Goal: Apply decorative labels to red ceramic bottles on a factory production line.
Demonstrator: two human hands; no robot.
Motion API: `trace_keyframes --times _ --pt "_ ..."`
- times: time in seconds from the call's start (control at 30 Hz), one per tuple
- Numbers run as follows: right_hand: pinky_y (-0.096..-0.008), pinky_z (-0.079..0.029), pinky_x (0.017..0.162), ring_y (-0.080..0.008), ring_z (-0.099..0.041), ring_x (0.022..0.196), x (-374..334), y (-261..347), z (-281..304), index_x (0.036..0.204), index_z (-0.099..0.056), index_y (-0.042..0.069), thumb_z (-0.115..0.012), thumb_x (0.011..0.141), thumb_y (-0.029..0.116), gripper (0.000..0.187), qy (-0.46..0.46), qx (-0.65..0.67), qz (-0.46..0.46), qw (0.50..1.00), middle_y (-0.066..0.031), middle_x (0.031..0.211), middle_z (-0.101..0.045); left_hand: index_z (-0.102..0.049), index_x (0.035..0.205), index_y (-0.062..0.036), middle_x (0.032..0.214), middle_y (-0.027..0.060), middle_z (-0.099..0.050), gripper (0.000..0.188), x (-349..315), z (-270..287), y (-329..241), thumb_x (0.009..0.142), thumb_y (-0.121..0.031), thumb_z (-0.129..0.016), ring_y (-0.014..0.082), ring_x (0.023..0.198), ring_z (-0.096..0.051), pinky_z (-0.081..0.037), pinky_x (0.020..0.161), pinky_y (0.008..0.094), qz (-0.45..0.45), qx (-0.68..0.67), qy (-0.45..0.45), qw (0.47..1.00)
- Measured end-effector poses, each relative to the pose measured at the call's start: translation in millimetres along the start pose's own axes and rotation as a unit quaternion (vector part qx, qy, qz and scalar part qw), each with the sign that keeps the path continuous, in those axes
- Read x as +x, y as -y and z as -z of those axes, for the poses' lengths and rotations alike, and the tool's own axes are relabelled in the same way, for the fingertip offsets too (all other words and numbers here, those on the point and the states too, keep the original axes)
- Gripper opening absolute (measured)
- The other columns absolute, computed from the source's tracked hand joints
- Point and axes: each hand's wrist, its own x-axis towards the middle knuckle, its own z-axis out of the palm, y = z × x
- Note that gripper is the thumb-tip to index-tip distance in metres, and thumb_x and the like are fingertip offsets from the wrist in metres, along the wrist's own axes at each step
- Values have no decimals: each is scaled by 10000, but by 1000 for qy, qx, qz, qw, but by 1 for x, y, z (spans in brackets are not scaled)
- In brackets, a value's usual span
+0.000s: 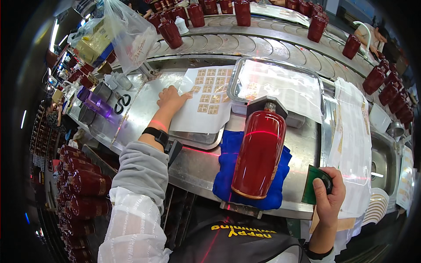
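Note:
My left hand (172,99) reaches over a white sheet (186,118) with rows of small gold decals (210,81). Its fingertips are closed on the edge of one decal (195,89), which sits askew from the others. In my right hand (330,195) is a green scraper (312,186), gripped by its dark handle at the right of the bench. Between my hands a glossy dark red bottle (259,153) lies on its side over a blue cloth (278,193). The bottle's neck rests in a dark angular holder (280,105) and points away from me.
A metal tray (234,94) with wet white sheets stands behind the bottle. More sheets (351,144) hang at the right beside a sink (386,164). Black scissors (122,104) and a purple water bottle (94,103) lie left. Red bottles (170,34) stand on the curved conveyor (210,44).

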Motion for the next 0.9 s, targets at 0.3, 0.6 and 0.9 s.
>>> trace_keyframes --times 0.3,0.6,0.9 --pt "-248 -405 626 -120 -500 673 -1 2 0 988 -578 -14 -656 875 126 195 -14 -9 19 1000 -45 776 -562 -629 1118 -132 1273 113 -552 419 27 -7 27 842 -448 -623 339 1216 -496 -412 969 518 -15 -41 13 999" --pt "-251 -402 598 -121 -499 647 -6 9 -1 984 -580 -21 -653 876 103 179 -2 -24 31 999 -52 756 -557 -581 1244 -144 1318 110 -516 567 4 -4 4 805 -493 -664 339 1276 -426 -351 1012 537 36 -33 1 999" --pt "-259 -409 605 -134 -508 652 -4 8 0 993 -580 -21 -640 882 98 173 10 -45 51 998 -64 768 -563 -650 1057 -98 1154 128 -607 318 18 -22 25 891 -358 -570 344 1094 -582 -466 899 495 -18 -70 -104 992"
